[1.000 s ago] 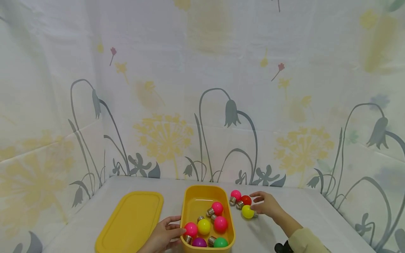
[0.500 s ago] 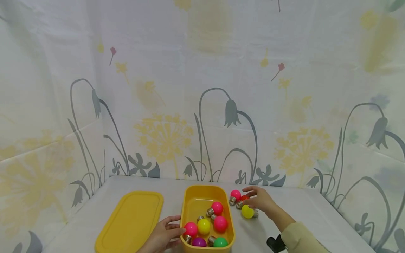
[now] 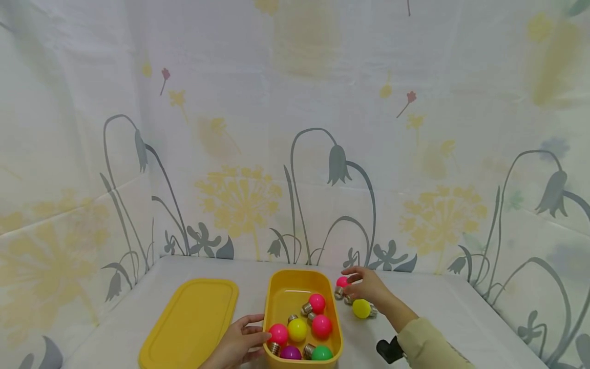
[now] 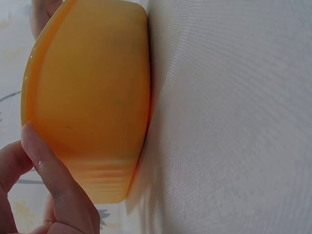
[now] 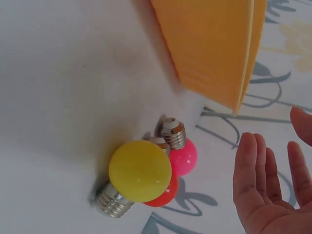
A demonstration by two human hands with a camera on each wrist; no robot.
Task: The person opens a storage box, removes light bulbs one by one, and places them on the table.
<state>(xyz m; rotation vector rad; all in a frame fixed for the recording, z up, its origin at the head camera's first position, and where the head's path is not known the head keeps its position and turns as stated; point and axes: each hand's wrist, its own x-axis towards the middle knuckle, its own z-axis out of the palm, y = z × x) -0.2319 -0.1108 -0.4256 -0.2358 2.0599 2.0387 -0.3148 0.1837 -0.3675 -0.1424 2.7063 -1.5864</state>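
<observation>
A yellow plastic box [image 3: 275, 287] holds several round light bulbs in pink, yellow, purple and green. My left hand [image 3: 239, 341] touches its left side, thumb at the rim and fingers fairly straight along the wall; the left wrist view shows the fingertips right at the rim. To the right of the box my right hand [image 3: 369, 288] hovers with spread, relaxed fingers, holding nothing. Below it lie a pink bulb [image 5: 184, 158], a red bulb [image 5: 163, 194] and a yellow bulb [image 5: 140, 170], all with metal screw bases. In the head view the hand hides the red bulb's globe.
A flat yellow lid [image 3: 191, 323] lies on the white tabletop [image 3: 258, 287], left of the box. A small black object [image 3: 389, 350] sits beside the right sleeve [image 3: 426, 341]. A flower-printed cloth [image 3: 313, 205] hangs behind and at both sides.
My right hand has moved left and slightly away from me, from beside the yellow bulb to over the red and pink ones. My left hand and the box have stayed put.
</observation>
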